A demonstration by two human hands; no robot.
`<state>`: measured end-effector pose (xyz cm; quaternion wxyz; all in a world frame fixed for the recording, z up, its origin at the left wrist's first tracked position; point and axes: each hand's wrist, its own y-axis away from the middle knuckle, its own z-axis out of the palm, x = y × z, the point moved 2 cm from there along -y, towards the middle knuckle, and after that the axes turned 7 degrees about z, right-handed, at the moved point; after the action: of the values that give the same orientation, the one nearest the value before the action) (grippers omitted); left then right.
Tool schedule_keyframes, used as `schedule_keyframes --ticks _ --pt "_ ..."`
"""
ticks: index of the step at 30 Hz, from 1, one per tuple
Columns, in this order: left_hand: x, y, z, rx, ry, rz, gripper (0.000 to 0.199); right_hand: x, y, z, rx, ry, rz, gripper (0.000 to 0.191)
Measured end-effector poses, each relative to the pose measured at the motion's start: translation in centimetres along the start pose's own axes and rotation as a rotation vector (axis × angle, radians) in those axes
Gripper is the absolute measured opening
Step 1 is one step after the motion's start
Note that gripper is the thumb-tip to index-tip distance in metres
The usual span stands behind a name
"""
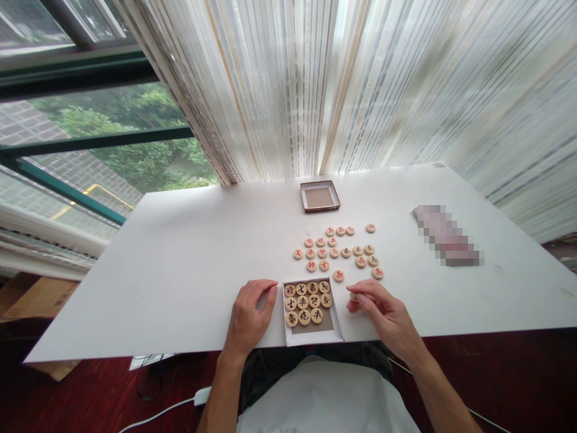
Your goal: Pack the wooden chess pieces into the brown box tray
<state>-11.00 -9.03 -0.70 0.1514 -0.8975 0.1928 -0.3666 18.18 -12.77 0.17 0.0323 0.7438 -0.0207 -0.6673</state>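
Note:
Between my hands, at the table's front edge, lies a shallow white box (337, 328) with several black-lettered xiangqi pieces (302, 302) set in rows. Its front right part shows bare brown bottom. To the right of the box, my right hand (381, 310) pinches a round wooden xiangqi piece (354, 296) between thumb and fingers; its marking is hidden. My left hand (250, 316) rests on the table just left of the box, thumb and forefinger apart, holding nothing I can see. Beyond the box, red-lettered pieces (322, 254) and several black-lettered ones (357, 251) lie loose, face up.
Behind the loose pieces sits the box lid (320, 196), its inside facing up. A pixelated flat object (446, 236) lies on the right of the white table (180, 252). A striped curtain (279, 90) hangs along the far edge, with a window (103, 132) at left.

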Motion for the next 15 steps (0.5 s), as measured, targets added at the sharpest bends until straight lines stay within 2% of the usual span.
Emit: schedule_keyframes --ticks 15 --pt "-0.04 -0.07 -0.02 0.003 -0.008 0.003 0.015 0.43 -0.09 -0.02 0.014 -0.031 0.008 0.022"
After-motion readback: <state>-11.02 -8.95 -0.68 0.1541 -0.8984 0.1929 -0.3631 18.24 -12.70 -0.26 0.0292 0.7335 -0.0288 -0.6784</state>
